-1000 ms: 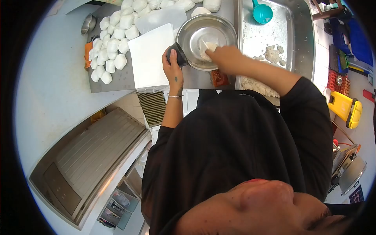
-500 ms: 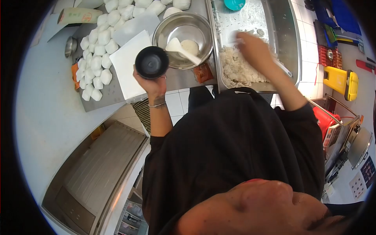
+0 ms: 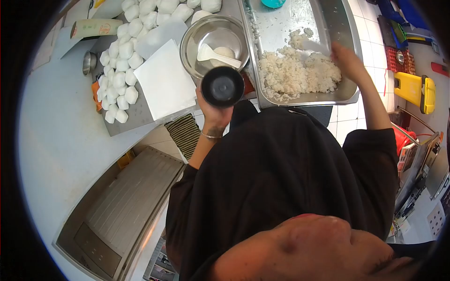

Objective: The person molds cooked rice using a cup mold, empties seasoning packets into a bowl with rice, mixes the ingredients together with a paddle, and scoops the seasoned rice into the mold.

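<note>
My left hand (image 3: 215, 111) is wrapped round a small black bowl (image 3: 222, 87) and holds it upright. Its inside looks bare. My right hand (image 3: 348, 61) grips the handle end of a rice paddle (image 3: 316, 46), whose pale blade is smeared by motion over the cooked rice (image 3: 293, 75). That rice lies heaped in the near part of a deep steel tray (image 3: 300, 101). A steel mixing bowl (image 3: 187, 58) stands left of the tray, and in it rest a white scoop (image 3: 220, 57) and a pale round lump (image 3: 225, 52).
Many white wrapped bundles (image 3: 123, 63) are piled on the steel table at left. Beside them lies a stack of white paper sheets (image 3: 161, 82). A turquoise bowl (image 3: 273, 3) sits at the tray's far end. A small metal bowl (image 3: 89, 62) stands far left.
My left hand has carried the black bowl rightward, closer to the tray. My right hand has moved right from above the rice and taken hold of the rice paddle.
</note>
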